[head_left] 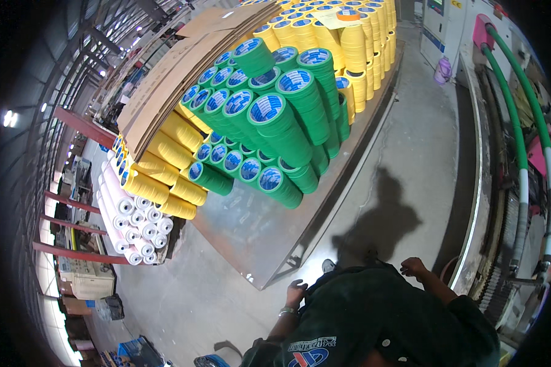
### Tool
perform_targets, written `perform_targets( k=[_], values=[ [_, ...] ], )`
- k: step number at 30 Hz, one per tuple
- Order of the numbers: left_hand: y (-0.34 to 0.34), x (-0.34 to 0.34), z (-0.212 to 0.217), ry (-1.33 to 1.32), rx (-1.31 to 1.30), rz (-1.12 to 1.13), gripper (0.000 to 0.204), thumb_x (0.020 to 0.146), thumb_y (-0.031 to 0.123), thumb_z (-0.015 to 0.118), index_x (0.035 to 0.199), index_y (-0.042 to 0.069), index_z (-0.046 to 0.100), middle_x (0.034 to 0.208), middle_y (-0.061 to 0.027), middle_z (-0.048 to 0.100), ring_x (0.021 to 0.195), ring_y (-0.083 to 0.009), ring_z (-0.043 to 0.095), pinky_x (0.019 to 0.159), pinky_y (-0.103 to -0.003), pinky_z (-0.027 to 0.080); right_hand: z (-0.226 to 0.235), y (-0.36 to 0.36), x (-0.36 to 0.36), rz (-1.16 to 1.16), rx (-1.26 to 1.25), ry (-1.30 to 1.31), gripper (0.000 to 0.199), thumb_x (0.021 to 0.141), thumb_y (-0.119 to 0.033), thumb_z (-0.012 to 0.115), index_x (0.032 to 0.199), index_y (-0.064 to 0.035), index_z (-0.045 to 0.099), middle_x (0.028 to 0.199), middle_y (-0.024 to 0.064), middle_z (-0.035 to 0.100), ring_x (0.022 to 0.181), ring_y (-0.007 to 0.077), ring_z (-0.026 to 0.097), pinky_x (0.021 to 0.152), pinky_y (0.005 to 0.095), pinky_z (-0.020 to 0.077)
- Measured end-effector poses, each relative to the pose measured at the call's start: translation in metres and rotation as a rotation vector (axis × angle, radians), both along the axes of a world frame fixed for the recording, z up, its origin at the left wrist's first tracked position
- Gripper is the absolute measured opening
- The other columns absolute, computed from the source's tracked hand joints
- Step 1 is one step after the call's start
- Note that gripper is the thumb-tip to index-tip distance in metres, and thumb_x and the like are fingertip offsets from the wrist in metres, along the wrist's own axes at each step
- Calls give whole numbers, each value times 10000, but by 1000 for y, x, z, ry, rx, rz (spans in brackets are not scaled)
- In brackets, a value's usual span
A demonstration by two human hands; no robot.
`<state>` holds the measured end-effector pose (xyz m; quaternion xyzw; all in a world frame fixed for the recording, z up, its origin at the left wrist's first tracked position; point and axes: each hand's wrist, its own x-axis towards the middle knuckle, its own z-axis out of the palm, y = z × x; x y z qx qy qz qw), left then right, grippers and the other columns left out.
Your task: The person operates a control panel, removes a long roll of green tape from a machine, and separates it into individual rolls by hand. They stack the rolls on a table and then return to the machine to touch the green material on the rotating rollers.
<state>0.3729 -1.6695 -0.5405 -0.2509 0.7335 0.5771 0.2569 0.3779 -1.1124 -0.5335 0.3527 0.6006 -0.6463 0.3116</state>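
Note:
My left hand (296, 293), with a watch on its wrist, hangs beside my dark green shirt, near the corner of a low metal platform (251, 244). It holds nothing that I can see, and its fingers are loosely apart. My right hand (414, 267) is out on the other side of my body, fingers curled in, with nothing visible in them. Beyond the bare corner of the platform stand stacked green tape rolls (288, 128) with blue-printed cores. One short green stack (254, 58) sits higher than the rest. Neither hand touches the rolls.
Yellow tape rolls (349, 49) fill the platform's far end, and more yellow rolls (165, 153) lie under cardboard sheets (183, 67) at left. White rolls (134, 226) are piled beyond. A machine with green hoses (508, 104) runs along the right; a purple bucket (443, 70) stands farther off.

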Motion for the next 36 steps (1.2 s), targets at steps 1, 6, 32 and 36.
perform_targets(
  k=[1,6,32,36],
  values=[
    [-2,1,-4,64,-34,-74,435,920,71,743,1303,-64,588,973,-118,773,817,-173,739,696,-314,588,2,0,0,15,8,2,236,938,-243,728,997,-18,689,862,139,732,715,252,715,607,381,554],
    [5,-5,4,29,-34,-53,427,915,85,749,1292,-64,614,971,-123,771,805,-167,723,672,-308,560,7,1,3,2,-18,31,222,939,-231,720,987,-16,692,862,141,735,720,249,717,605,371,555],
    [-36,-46,-61,606,-616,-965,182,849,192,753,1000,96,785,1073,-196,754,1011,-389,726,829,-469,585,-81,10,33,951,735,549,179,792,-205,737,941,-107,736,882,92,745,823,300,741,745,467,573],
    [7,-81,-23,609,-475,-896,174,827,191,779,982,112,787,1031,-173,753,989,-371,730,812,-465,591,-111,26,53,535,526,567,179,798,-236,744,922,-110,720,884,94,735,854,307,736,735,458,576]
  ],
)
